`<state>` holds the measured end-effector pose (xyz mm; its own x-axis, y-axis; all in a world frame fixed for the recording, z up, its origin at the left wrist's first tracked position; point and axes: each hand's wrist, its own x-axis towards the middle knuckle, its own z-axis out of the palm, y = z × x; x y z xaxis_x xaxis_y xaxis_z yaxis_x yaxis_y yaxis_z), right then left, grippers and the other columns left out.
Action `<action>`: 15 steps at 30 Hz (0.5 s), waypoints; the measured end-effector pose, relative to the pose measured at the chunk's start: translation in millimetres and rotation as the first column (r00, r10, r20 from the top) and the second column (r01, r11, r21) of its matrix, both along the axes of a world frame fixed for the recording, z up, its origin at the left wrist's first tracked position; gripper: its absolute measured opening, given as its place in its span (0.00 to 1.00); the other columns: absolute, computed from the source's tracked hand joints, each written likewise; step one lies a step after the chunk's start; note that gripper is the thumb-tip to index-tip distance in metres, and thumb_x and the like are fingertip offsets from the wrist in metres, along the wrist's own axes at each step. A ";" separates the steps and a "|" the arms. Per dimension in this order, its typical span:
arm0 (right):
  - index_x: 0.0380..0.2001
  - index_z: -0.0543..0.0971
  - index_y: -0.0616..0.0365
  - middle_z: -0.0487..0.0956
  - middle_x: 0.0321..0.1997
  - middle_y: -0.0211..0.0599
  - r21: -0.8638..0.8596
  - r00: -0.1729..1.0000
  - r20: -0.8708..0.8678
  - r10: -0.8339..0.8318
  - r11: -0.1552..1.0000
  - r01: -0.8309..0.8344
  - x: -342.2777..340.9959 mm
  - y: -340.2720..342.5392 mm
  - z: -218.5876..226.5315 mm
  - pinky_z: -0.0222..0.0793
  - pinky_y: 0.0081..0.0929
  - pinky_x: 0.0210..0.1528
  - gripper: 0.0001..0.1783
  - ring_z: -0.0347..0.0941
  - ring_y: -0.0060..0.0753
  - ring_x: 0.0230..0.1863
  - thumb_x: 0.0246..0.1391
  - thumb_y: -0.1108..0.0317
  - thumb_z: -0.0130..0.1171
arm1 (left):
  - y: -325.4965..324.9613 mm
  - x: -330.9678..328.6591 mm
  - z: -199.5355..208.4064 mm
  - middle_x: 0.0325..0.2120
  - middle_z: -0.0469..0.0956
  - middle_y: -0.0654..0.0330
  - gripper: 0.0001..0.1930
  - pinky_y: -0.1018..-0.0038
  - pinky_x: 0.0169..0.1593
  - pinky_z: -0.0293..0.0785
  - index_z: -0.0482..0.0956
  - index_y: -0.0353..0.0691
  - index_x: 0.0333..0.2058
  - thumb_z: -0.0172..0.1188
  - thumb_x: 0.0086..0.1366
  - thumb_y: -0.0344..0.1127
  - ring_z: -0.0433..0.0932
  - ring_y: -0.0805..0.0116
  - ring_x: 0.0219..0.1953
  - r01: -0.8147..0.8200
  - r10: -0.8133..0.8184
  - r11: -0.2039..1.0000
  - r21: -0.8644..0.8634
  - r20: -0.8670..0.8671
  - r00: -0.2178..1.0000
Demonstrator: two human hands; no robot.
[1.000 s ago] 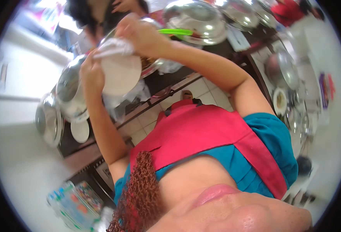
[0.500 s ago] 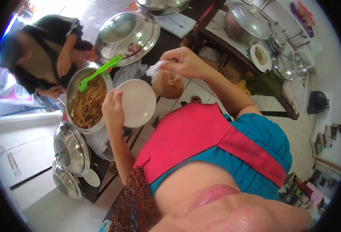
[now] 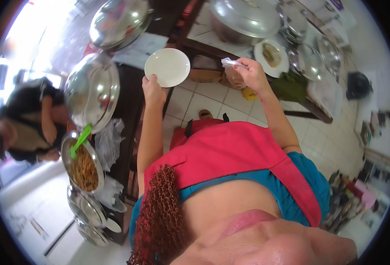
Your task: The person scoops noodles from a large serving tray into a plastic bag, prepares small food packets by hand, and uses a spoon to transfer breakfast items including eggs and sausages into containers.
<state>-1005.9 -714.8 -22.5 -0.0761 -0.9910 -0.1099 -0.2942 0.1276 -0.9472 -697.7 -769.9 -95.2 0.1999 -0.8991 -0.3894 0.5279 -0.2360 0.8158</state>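
Note:
My left hand [image 3: 154,92] grips the near rim of a round white plate [image 3: 167,67], with the thumb on top. No food shows on the plate. My right hand [image 3: 252,76] is closed on the gathered neck of a clear plastic bag [image 3: 235,79], which hangs beneath it with brownish contents. Over to the left, a bowl [image 3: 98,170] holds brown noodles [image 3: 84,171], and a bright green serving utensil [image 3: 81,140] rests in it.
Domed steel lids [image 3: 93,95] and crumpled plastic bags [image 3: 108,141] line the dark table at left, where a person [image 3: 31,119] stands beyond. At the right, a second table carries a big lidded pot [image 3: 246,20] and a plate of food [image 3: 271,56]. Tiled floor [image 3: 208,95] lies between.
My body has turned right, away from the noodle bowl. Both hands have moved with it, still holding the plate and the bag, toward the table with the big pot.

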 end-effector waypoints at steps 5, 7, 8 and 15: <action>0.34 0.78 0.61 0.70 0.22 0.18 0.025 0.962 0.110 -0.249 0.968 0.248 -36.1 6.6 -15.2 0.50 0.14 0.23 0.07 0.57 0.09 0.23 0.57 0.69 0.56 | -42.1 -70.9 -29.9 0.58 0.64 0.46 0.19 0.57 0.61 0.67 0.59 0.30 0.58 0.38 0.71 0.29 0.68 0.51 0.58 0.286 -0.278 0.956 0.061 -0.111 0.954; 0.35 0.78 0.61 0.69 0.22 0.18 0.057 0.925 0.179 -0.336 0.942 0.331 -40.7 15.0 -22.3 0.49 0.14 0.22 0.07 0.57 0.08 0.22 0.57 0.69 0.56 | -62.6 -94.4 -56.3 0.58 0.63 0.46 0.20 0.57 0.61 0.67 0.58 0.32 0.59 0.38 0.71 0.29 0.68 0.51 0.58 0.242 -0.220 0.961 0.137 -0.157 0.963; 0.36 0.78 0.61 0.69 0.23 0.18 0.073 0.909 0.159 -0.385 0.923 0.378 -40.5 23.6 -23.3 0.49 0.14 0.22 0.07 0.57 0.08 0.22 0.57 0.69 0.56 | -73.0 -100.6 -74.1 0.58 0.63 0.46 0.20 0.57 0.61 0.68 0.57 0.34 0.60 0.39 0.71 0.30 0.68 0.52 0.58 0.169 -0.129 0.963 0.209 -0.195 0.972; 0.38 0.79 0.60 0.72 0.27 0.19 0.177 0.802 0.072 -0.593 0.799 0.575 -52.2 61.9 -7.7 0.51 0.13 0.23 0.09 0.59 0.09 0.24 0.58 0.69 0.54 | -157.3 -153.0 -129.1 0.57 0.63 0.47 0.20 0.60 0.57 0.68 0.55 0.33 0.58 0.40 0.71 0.33 0.69 0.52 0.55 -0.105 0.096 0.976 0.191 0.059 0.994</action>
<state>-1058.1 -652.9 -30.2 -0.6127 -0.7357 -0.2887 -0.0091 0.3718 -0.9283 -850.7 -927.2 -224.3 0.3087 -0.7818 -0.5418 0.5171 -0.3401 0.7854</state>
